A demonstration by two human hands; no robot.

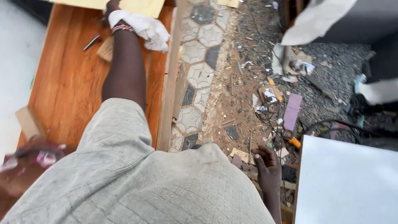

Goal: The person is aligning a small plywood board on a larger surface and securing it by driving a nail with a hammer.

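My left arm reaches far out over a reddish-brown wooden board (70, 83). My left hand (112, 6) is at the top edge of the view, closed on a crumpled white cloth (145, 28) that rests on the board. A beaded band (122, 28) circles that wrist. Beside the forearm lie a small wood block (105, 49) and a thin metal pen-like tool (91, 42). My right hand (267, 166) hangs low at the right, fingers loosely apart, holding nothing, above scraps on the ground.
A pale yellow sheet (139, 6) lies at the board's far end and another wood block (28, 122) at its left edge. A white panel (344, 182) stands at lower right. Patterned floor tiles (199, 74), sawdust, gravel, a purple strip (292, 111) and black cables (331, 123) cover the ground.
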